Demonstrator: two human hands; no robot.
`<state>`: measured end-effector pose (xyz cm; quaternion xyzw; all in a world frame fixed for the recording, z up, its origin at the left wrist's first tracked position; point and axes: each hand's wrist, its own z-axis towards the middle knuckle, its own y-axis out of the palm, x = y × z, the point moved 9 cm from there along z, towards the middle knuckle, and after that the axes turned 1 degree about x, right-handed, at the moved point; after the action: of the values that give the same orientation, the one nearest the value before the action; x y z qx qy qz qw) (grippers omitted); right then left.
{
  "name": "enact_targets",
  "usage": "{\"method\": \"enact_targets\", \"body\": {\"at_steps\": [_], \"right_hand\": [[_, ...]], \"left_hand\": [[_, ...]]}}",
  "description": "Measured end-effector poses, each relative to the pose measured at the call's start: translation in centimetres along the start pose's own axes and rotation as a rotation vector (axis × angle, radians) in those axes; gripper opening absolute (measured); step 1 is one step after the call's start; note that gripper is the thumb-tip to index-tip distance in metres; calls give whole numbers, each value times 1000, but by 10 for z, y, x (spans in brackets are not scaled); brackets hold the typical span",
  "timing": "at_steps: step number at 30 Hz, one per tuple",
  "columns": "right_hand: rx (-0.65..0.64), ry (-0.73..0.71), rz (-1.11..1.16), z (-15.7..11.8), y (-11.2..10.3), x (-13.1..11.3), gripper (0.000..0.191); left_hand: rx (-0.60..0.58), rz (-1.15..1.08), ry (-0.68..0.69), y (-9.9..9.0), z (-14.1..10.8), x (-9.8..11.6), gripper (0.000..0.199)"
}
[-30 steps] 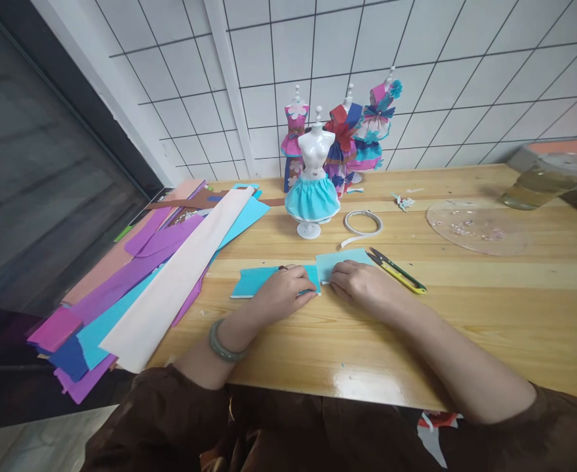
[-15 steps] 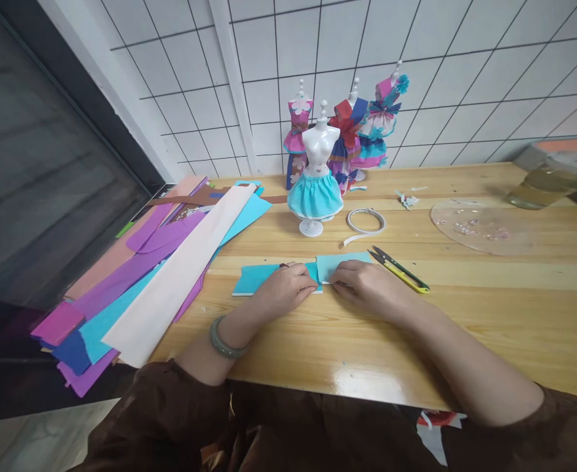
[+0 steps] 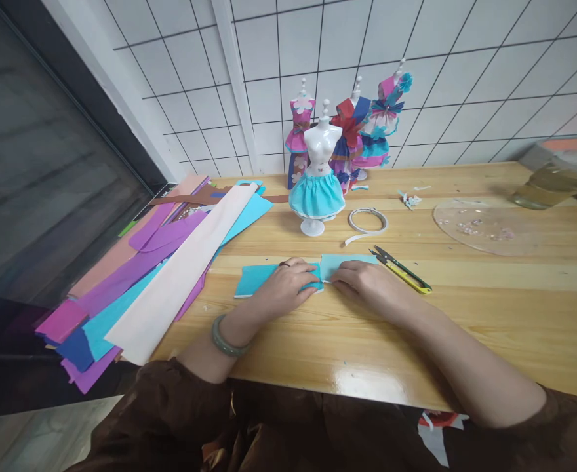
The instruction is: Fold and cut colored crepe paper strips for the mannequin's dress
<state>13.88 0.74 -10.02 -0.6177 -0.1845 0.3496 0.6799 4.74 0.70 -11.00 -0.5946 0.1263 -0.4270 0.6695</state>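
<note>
A bright blue crepe paper strip (image 3: 255, 280) with a white lower edge lies flat on the table. My left hand (image 3: 291, 282) bends over its right end, fingertips pressing it. Meeting it there is a paler blue crepe paper piece (image 3: 350, 260), perhaps part of the same strip. My right hand (image 3: 360, 280) is closed on its lower left edge; the fingertips are partly hidden. Just right of this hand lie yellow and black thread snips (image 3: 402, 270). Behind the paper stands a small white dress form (image 3: 322, 147) in a blue ruffled skirt (image 3: 317, 195).
Several dressed forms (image 3: 350, 134) stand against the tiled wall. A roll of white tape (image 3: 368, 221) lies behind the snips. Further right are a clear plate (image 3: 485, 227) of small beads and a cup of liquid (image 3: 539, 183). Coloured paper sheets (image 3: 185, 269) pile up at left.
My left fingers have spread slightly over the end of the strip. The paler piece has shifted slightly right, with my right hand still at its edge. The view has moved a little.
</note>
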Motion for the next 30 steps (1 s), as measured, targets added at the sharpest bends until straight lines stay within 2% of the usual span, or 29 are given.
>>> {"method": "enact_targets", "body": {"at_steps": [10, 18, 22, 30], "right_hand": [[97, 0, -33, -3, -12, 0, 19], [273, 63, -18, -6, -27, 4, 23], [342, 141, -6, -9, -35, 11, 22], [104, -31, -8, -2, -8, -1, 22]], "left_hand": [[-14, -8, -1, 0, 0, 0, 20], [-21, -13, -12, 2, 0, -2, 21], [-21, -22, -12, 2, 0, -2, 21], [-19, -24, -6, 1, 0, 0, 21]]}}
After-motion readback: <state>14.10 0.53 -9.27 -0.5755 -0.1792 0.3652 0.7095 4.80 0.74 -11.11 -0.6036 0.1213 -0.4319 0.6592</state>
